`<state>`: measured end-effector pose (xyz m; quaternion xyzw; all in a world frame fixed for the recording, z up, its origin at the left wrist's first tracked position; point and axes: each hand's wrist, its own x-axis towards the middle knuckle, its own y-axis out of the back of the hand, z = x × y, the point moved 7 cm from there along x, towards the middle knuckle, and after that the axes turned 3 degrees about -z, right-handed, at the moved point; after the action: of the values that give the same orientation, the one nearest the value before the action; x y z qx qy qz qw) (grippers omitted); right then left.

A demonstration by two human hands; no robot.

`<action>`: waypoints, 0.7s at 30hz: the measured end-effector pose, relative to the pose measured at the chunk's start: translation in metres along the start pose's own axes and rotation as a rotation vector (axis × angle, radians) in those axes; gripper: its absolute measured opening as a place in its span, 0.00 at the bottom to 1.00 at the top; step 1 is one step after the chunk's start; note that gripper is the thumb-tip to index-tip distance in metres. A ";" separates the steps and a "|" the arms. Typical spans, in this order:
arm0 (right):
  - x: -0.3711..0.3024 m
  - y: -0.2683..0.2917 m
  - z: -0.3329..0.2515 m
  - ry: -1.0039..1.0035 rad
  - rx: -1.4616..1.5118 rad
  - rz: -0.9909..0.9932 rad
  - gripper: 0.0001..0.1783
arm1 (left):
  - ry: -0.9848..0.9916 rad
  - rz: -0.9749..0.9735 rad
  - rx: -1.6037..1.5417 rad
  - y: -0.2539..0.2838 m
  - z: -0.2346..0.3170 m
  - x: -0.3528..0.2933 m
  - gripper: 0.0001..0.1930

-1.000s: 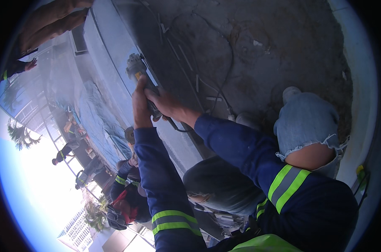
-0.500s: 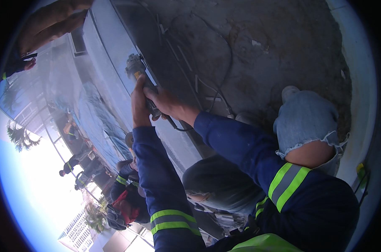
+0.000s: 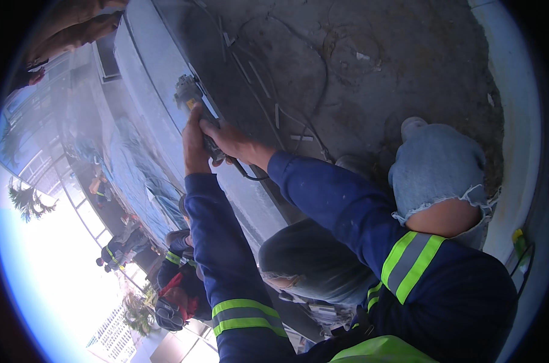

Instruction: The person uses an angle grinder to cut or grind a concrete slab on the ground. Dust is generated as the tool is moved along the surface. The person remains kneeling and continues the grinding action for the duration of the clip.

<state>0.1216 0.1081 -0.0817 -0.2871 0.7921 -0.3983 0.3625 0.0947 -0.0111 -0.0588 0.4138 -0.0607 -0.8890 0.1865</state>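
Both my hands are wrapped round an angle grinder with a grey head and a dark body. My left hand grips its near side. My right hand closes over the body from the other side, and some fingers are hidden behind it. The grinder's head lies at the edge of a long pale slab, beside a thin bright strip; its disc cannot be made out. A black cord trails from the rear of the tool.
Cables and thin strips lie on the dusty grey floor. My knee in torn jeans is at the right, near a pale curb. Another person crouches at lower left. Blue sheeting lies beyond the slab.
The grinder and both hands appear slightly further up and left in the picture. The whole scene has shifted a little with them. My grip looks the same.
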 end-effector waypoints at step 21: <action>0.001 -0.001 0.002 -0.010 0.015 -0.014 0.36 | -0.047 0.018 0.009 -0.002 0.001 -0.007 0.30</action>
<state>0.1232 0.1060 -0.0822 -0.2921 0.7851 -0.4054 0.3659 0.0973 -0.0070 -0.0538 0.3929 -0.0728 -0.8965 0.1913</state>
